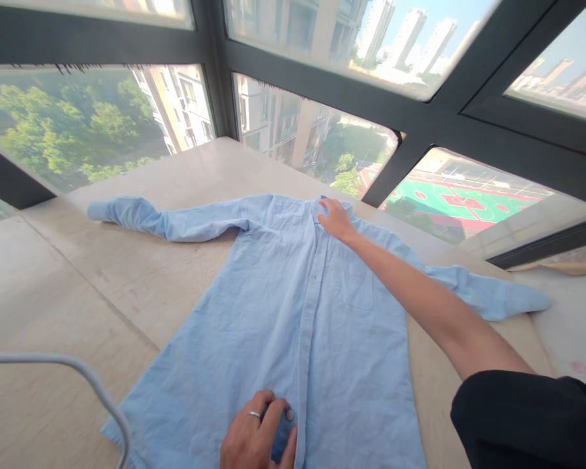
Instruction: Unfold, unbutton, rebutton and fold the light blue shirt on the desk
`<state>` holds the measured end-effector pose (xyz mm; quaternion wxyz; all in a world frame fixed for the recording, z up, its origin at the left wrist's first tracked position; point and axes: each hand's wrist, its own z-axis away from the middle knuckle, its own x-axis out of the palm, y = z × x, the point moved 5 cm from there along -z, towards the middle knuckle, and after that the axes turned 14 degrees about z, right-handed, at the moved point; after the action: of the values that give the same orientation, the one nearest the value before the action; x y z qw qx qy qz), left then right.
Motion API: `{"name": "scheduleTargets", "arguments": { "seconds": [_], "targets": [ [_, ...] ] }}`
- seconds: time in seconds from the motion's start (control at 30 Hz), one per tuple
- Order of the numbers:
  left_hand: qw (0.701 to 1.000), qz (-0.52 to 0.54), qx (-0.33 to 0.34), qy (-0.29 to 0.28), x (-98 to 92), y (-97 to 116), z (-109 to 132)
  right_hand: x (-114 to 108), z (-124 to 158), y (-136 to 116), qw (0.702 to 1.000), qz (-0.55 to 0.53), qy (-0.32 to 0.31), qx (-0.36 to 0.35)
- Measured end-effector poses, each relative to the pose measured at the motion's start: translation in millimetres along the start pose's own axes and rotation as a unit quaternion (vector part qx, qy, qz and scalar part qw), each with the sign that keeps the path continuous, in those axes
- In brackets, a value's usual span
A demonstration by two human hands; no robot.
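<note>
Shirt (254,312) of light blue cloth lay spread, front side up, across the middle of a pale slab (43,273), its collar (314,210) at the far end and its hem toward the near side. One sleeve (195,223) stretched out to the left, bunched toward its cuff; the other sleeve (493,294) reached to the right, partly behind the person's bare forearm (420,293).

The right hand (336,220) was at the collar, fingers bent and touching the cloth; whether they pinched it, I could not tell. A black cuff (522,417) covered that arm near the elbow.

The left hand (254,430), wearing a ring (254,414), rested low on the near part of the shirt, just left of the placket (314,286). Its fingers curved beside a button (290,414), with darker blue cloth showing between them; how firmly they gripped, if at all, was unclear.

A pale cable (68,361) curved over the near left corner of the shirt. Dark window frames (219,85) stood along the far side, with trees (58,120) outside on the left and a sports court (463,198) on the right.
</note>
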<state>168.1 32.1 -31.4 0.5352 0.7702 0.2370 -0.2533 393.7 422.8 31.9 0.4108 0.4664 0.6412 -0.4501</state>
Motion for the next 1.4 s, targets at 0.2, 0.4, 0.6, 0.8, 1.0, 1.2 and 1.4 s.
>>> {"name": "scheduleTargets", "arguments": {
  "seconds": [0.2, 0.4, 0.6, 0.8, 1.0, 1.2, 1.4],
  "targets": [
    [0.999, 0.013, -0.025, -0.043, -2.9, 4.1, -6.9, -26.7, 141.7, -72.6, 0.957, -0.091, -0.088, -0.262],
    [0.997, -0.012, -0.040, -0.059, -2.3, 4.9, -12.9, -40.4, 283.3, -112.8, 0.905, -0.086, -0.195, -0.369],
    [0.992, -0.008, -0.062, -0.109, -2.0, 1.8, -17.8, -40.4, 335.7, -128.1, 0.904, -0.126, -0.221, -0.343],
    [0.983, 0.025, -0.091, -0.160, -3.9, 3.4, -23.5, -39.0, 335.5, -129.0, 0.926, 0.004, -0.187, -0.329],
    [0.977, 0.016, -0.114, -0.177, -5.4, 10.3, -29.5, -41.9, 337.6, -125.6, 0.913, 0.094, -0.116, -0.380],
    [0.963, 0.032, -0.187, -0.191, -1.6, 8.8, -39.4, -38.1, 337.3, -128.7, 0.894, 0.080, -0.051, -0.437],
    [0.953, 0.080, -0.230, -0.179, 0.1, 5.3, -45.3, -29.5, 329.7, -135.2, 0.884, 0.074, -0.067, -0.456]
  ]
}}
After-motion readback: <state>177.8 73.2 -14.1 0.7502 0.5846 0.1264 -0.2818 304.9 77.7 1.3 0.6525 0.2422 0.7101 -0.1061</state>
